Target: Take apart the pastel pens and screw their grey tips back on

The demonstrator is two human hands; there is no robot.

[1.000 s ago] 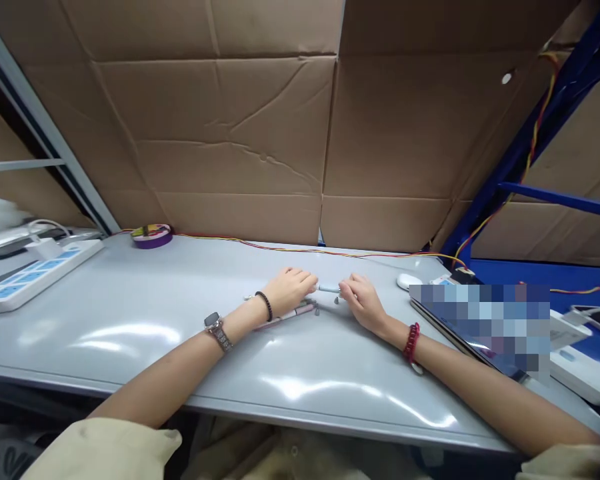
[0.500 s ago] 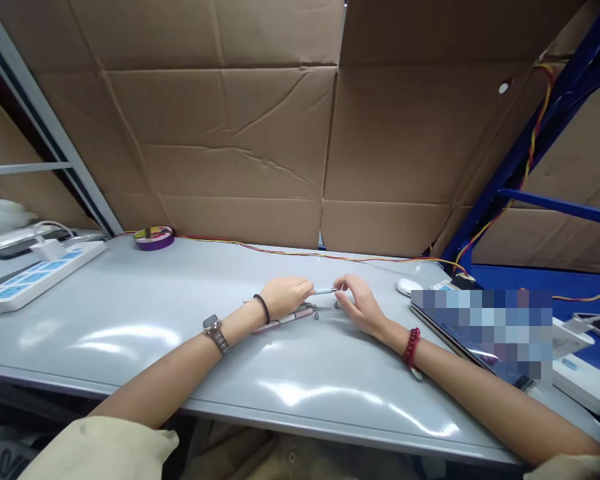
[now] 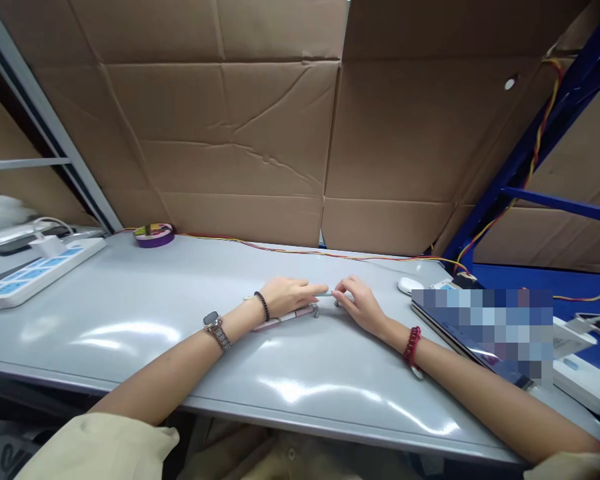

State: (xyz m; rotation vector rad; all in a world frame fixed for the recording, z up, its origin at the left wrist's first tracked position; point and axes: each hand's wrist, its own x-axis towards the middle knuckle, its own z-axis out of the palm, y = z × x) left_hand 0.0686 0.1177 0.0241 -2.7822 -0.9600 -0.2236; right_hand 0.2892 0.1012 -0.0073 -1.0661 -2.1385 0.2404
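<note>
A slim light blue pen (image 3: 329, 293) is in my left hand (image 3: 290, 297), whose index finger is stretched along it toward the tip. My right hand (image 3: 360, 303) pinches at the pen's tip end with thumb and fingers; any small part between them is hidden. Under my left hand a pink and white pen (image 3: 283, 320) lies slantwise on the table, partly covered. Beside its right end sits a small grey piece (image 3: 317, 313). Another small dark piece (image 3: 337, 303) is just below my right fingertips.
The grey table (image 3: 190, 393) runs up to a cardboard wall (image 3: 230, 133), with a thin red-yellow cable (image 3: 280, 251) along its base. A purple tape roll (image 3: 154, 236) and a power strip (image 3: 45, 270) are at left. A white mouse (image 3: 410, 286) and a blurred-out flat device (image 3: 460, 340) lie right.
My left index finger has extended forward along the light blue pen, covering more of it. My right fingertips have closed in at its tip. The pink and white pen stays put.
</note>
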